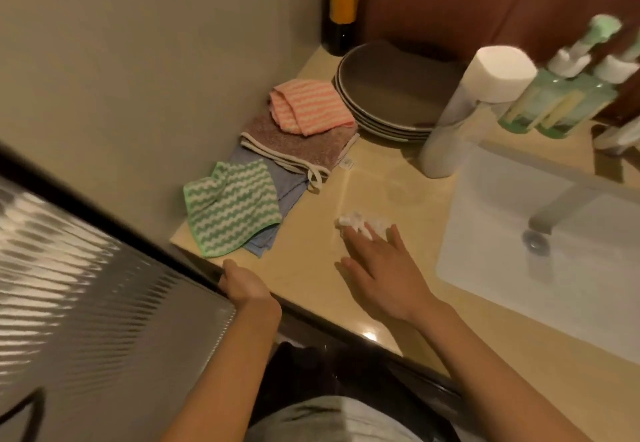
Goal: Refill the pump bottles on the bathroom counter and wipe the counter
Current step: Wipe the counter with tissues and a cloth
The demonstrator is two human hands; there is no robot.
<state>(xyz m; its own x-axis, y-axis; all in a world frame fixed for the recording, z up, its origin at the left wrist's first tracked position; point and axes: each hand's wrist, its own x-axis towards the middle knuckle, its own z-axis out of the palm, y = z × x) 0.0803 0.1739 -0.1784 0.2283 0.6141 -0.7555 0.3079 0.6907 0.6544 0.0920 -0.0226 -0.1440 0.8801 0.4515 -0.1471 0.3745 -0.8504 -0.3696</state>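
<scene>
My right hand [381,268] lies flat on the beige counter [311,268], its straight fingers pressing a crumpled white tissue [360,222]. My left hand [242,284] curls over the counter's front left corner edge. Two green pump bottles [554,102] with white pumps stand at the back right. In front of them stands a tall white bottle [464,112] with a white cap.
A white basin [485,251] with a metal tap [554,209] fills the right. Folded cloths lie at the left: green striped [232,206], blue, brown [298,144], pink striped [308,106]. Stacked grey plates [391,95] and a dark bottle [343,5] stand at the back.
</scene>
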